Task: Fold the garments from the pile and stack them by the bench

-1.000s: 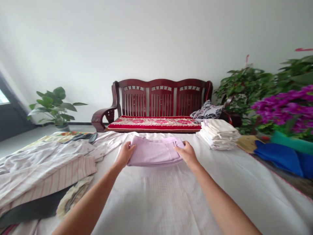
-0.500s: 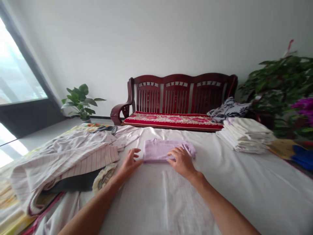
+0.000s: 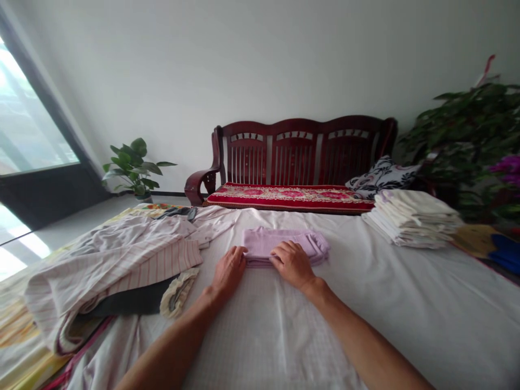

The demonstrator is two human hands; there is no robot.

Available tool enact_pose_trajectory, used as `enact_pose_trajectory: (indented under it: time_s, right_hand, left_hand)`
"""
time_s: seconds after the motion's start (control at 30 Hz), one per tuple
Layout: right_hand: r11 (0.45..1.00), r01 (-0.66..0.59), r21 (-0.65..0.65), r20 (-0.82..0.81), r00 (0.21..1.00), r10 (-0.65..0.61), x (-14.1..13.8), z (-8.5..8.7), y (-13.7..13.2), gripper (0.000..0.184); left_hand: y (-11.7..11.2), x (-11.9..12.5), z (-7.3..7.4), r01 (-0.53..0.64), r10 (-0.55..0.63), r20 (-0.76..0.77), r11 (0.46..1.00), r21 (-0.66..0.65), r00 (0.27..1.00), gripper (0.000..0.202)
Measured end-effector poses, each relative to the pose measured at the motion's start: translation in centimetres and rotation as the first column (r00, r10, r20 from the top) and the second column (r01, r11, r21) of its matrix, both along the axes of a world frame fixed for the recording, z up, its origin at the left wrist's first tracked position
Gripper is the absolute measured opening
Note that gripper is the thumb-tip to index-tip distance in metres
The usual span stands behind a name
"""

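A folded lilac garment (image 3: 260,241) lies flat on the white sheet in front of me, its gathered end to the right. My left hand (image 3: 230,268) is at its left end, fingers closed together on the near left corner. Over the near edge, around the middle, my right hand (image 3: 293,265) rests with curled fingers gripping the cloth. Both thumbs are partly hidden, and the layers under my fingers cannot be seen.
Loose clothes lie heaped on the left, including a striped garment (image 3: 162,257) and a dark piece with a ruffled cream band (image 3: 176,295). A stack of folded white cloths (image 3: 414,219) stands at right. Behind are a wooden bench (image 3: 292,162) and plants.
My left hand has moved in against the garment's left end and closed on it. My right hand has shifted slightly left along the near edge, its fingers more curled.
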State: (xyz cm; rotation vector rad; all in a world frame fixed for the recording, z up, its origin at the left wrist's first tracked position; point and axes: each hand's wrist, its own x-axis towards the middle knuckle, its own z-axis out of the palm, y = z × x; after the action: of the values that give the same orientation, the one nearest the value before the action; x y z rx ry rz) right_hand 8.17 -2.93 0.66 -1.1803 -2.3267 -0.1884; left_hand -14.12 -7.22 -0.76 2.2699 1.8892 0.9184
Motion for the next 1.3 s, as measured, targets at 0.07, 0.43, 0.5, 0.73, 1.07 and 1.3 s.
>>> enact_pose_trajectory:
  time_s: [0.07, 0.43, 0.5, 0.73, 1.07, 1.3]
  right_hand:
    - [1.000, -0.008, 0.000, 0.007, 1.000, 0.008, -0.2, 0.0, -0.1, 0.014]
    - [0.996, 0.086, 0.028, -0.019, 0.996, -0.085, -1.6, 0.4, 0.3, 0.017]
    - [0.996, 0.083, 0.039, -0.039, 0.996, -0.081, -1.5, 0.3, 0.4, 0.016]
    - [0.995, 0.081, 0.064, -0.041, 0.996, -0.079, -1.2, 0.0, 0.6, 0.015]
    - [0.997, 0.063, -0.046, 0.044, 0.997, -0.061, 1.2, -0.8, 0.8, 0.029]
    - [0.985, 0.160, -0.058, 0.058, 0.986, -0.157, 3.7, -0.7, 1.7, 0.034]
  left_hand:
    - [0.0, -0.1, 0.1, -0.006, 0.007, 0.029, 0.999, -0.031, 1.000, 0.025]
    - [0.2, 1.9, 0.6, -0.107, 0.116, -0.217, 0.993, 0.053, 0.969, 0.028]
    - [0.4, 2.3, 0.7, -0.124, 0.133, -0.232, 0.991, 0.051, 0.964, 0.024]
    - [0.7, 2.0, 0.7, -0.189, 0.189, -0.224, 0.982, 0.021, 0.956, 0.029]
    - [0.4, 0.8, 0.7, -0.251, 0.252, -0.001, 0.963, -0.099, 0.968, 0.032]
    - [-0.1, 0.6, 0.4, -0.164, 0.158, -0.140, 0.986, -0.038, 0.978, 0.035]
